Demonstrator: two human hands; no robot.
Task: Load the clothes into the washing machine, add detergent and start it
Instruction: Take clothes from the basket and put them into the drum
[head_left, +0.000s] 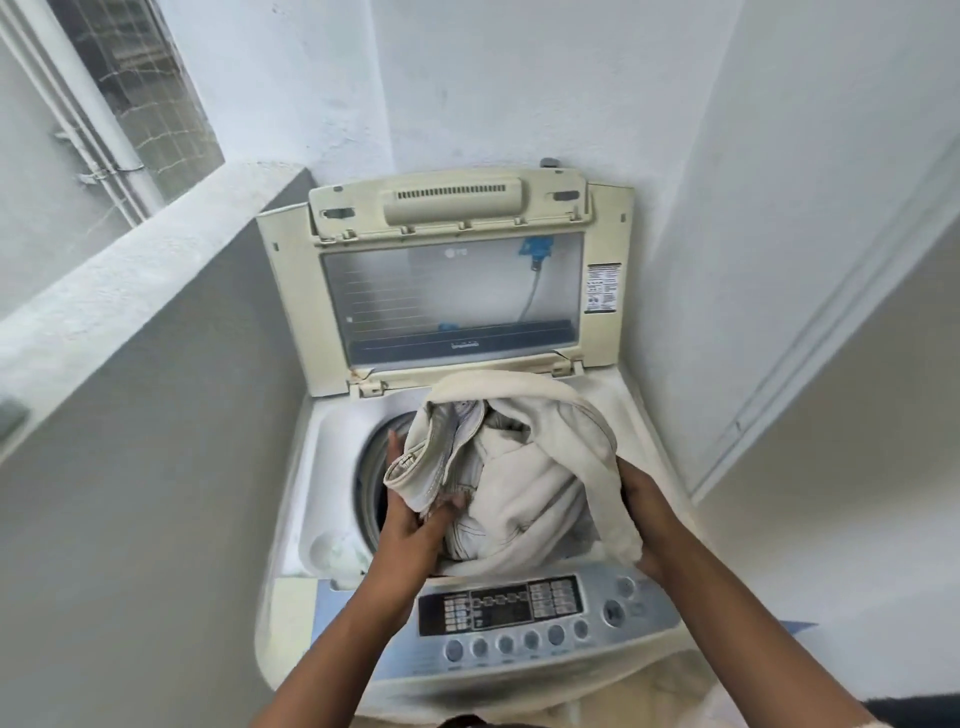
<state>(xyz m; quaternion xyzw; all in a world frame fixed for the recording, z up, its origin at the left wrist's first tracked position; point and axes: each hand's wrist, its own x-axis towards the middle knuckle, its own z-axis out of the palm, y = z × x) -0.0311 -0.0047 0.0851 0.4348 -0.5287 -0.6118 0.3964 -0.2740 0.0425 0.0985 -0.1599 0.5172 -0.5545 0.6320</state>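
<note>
**Cream clothes going into the open top-loader**

I held the bundle of clothes (524, 467) over the washing machine (332, 467) drum, left hand (415, 525) gripping at its 8 o'clock, right hand (644, 514) clutching at 4 o'clock. I judged it best to push down evenly, tucking loose edges inside the rim.

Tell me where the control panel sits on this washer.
Head view: the control panel runs across the washer's near front edge, just below the cream clothes and between the person's forearms.
</note>
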